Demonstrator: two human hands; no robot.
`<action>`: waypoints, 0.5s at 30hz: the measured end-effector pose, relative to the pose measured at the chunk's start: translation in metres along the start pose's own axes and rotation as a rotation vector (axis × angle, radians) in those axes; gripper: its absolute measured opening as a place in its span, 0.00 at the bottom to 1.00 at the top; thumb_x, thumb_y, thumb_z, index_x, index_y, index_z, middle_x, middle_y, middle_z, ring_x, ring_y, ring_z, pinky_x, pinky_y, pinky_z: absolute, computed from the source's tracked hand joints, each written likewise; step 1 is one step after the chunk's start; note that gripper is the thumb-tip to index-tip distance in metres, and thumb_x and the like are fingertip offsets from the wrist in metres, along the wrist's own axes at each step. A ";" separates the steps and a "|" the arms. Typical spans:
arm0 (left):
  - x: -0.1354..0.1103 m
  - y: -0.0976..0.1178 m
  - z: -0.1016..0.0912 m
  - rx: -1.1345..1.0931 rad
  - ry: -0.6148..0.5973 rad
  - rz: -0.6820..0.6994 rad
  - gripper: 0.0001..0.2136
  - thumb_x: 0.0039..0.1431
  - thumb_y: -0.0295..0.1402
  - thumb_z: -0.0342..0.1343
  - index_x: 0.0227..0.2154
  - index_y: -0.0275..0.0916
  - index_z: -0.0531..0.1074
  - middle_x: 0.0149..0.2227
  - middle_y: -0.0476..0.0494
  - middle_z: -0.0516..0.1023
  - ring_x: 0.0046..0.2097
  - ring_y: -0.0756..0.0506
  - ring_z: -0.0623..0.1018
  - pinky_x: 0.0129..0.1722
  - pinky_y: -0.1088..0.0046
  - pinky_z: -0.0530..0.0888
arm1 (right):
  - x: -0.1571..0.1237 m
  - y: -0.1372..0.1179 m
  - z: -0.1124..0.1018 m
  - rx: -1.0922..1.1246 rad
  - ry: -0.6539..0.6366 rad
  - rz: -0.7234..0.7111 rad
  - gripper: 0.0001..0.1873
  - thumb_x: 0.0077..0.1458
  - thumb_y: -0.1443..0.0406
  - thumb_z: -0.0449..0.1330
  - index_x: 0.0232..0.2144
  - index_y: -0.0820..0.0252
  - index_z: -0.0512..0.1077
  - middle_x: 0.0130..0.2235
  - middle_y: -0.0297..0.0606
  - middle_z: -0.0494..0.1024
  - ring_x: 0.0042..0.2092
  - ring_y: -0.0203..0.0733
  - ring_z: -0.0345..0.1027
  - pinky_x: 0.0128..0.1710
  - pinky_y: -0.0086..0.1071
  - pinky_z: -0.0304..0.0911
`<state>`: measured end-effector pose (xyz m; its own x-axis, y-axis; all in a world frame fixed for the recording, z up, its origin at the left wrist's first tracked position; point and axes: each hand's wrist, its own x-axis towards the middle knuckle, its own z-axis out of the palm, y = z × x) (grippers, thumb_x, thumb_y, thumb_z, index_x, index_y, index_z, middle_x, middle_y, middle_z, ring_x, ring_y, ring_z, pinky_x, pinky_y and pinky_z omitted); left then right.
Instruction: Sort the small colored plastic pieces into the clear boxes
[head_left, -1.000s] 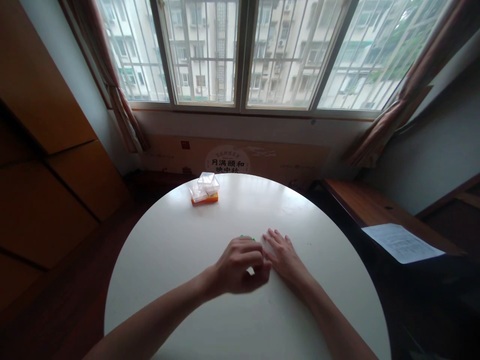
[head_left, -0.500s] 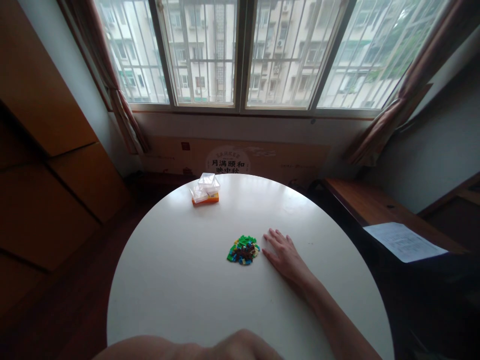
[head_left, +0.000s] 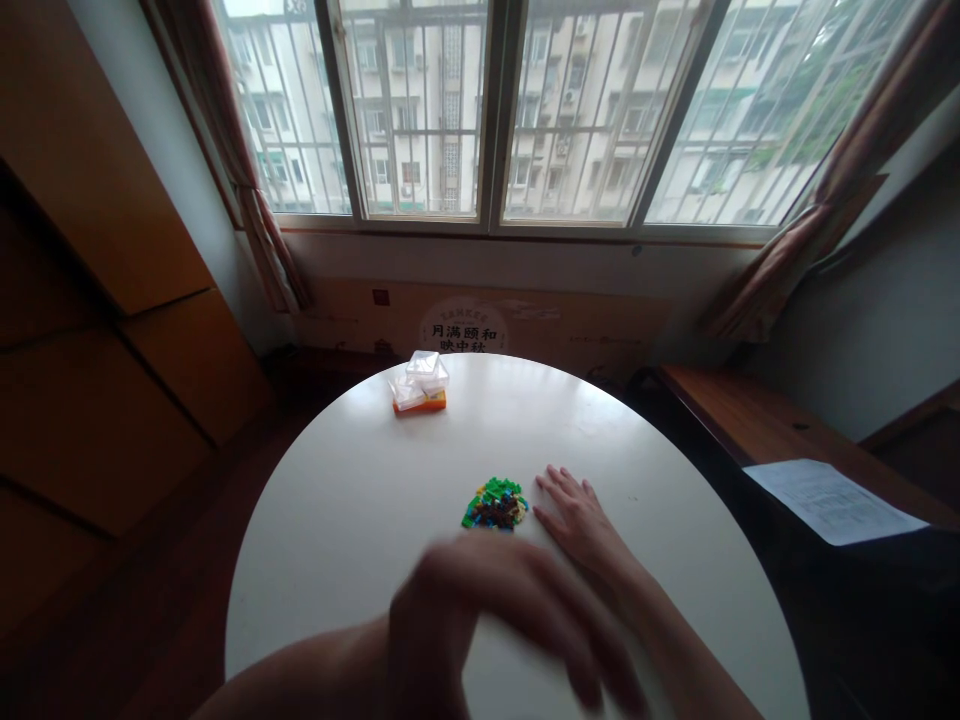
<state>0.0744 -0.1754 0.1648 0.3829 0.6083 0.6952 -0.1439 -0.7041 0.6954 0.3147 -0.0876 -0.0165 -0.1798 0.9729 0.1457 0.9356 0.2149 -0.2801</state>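
Observation:
A small heap of toy building bricks [head_left: 496, 503], green, brown, blue, yellow and cream, lies on the round white table [head_left: 337, 520]. My right hand [head_left: 571, 508] rests flat just to the right of the heap, fingers spread and nothing in them. Closer to the camera, my left hand [head_left: 495, 590] is raised above the near part of the table. It is blurred, with its fingers curved downward to the right and apart from the thumb. Nothing shows in it, and it covers part of the table in front of the heap.
Toward the far left edge of the table, clear plastic boxes [head_left: 426, 370] are stacked on an orange box [head_left: 420, 404]. A printed sheet [head_left: 832, 498] lies on a wooden bench [head_left: 720, 405] to the right. Beyond the table are a printed cardboard panel [head_left: 585, 315] and barred windows.
My left hand has risen from the bottom edge and moved forward, toward the heap. My right hand stays flat beside the bricks. The whole view has shifted slightly.

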 end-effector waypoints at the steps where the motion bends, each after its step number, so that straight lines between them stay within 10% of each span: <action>1: 0.014 -0.020 -0.003 0.011 0.047 -0.008 0.14 0.56 0.44 0.48 0.44 0.48 0.63 0.32 0.47 0.73 0.30 0.47 0.73 0.28 0.69 0.71 | 0.000 0.000 0.000 0.000 -0.001 0.001 0.28 0.57 0.53 0.47 0.56 0.59 0.60 0.62 0.47 0.55 0.63 0.53 0.44 0.59 0.52 0.41; 4: 0.056 -0.105 -0.028 0.327 0.341 -0.103 0.13 0.55 0.35 0.51 0.44 0.43 0.62 0.42 0.43 0.69 0.39 0.46 0.73 0.37 0.67 0.72 | 0.000 -0.002 -0.001 0.006 0.000 0.012 0.28 0.57 0.53 0.48 0.56 0.58 0.61 0.62 0.46 0.55 0.63 0.53 0.44 0.60 0.52 0.40; 8: 0.088 -0.209 -0.086 0.871 0.372 -0.443 0.24 0.45 0.34 0.61 0.47 0.41 0.64 0.52 0.35 0.60 0.52 0.35 0.65 0.48 0.55 0.66 | 0.000 -0.003 -0.002 0.017 -0.001 0.020 0.27 0.57 0.53 0.48 0.56 0.58 0.61 0.62 0.46 0.55 0.63 0.52 0.44 0.60 0.52 0.40; 15: 0.091 -0.262 -0.133 0.979 0.281 -0.601 0.22 0.46 0.40 0.62 0.42 0.32 0.67 0.50 0.32 0.62 0.52 0.35 0.63 0.49 0.54 0.62 | -0.001 -0.004 -0.003 0.033 -0.004 0.022 0.27 0.57 0.52 0.48 0.56 0.57 0.61 0.62 0.45 0.55 0.63 0.52 0.43 0.60 0.51 0.39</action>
<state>0.0255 0.1125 0.0700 -0.0810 0.9110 0.4044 0.7984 -0.1836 0.5735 0.3118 -0.0899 -0.0131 -0.1612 0.9776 0.1351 0.9287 0.1966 -0.3145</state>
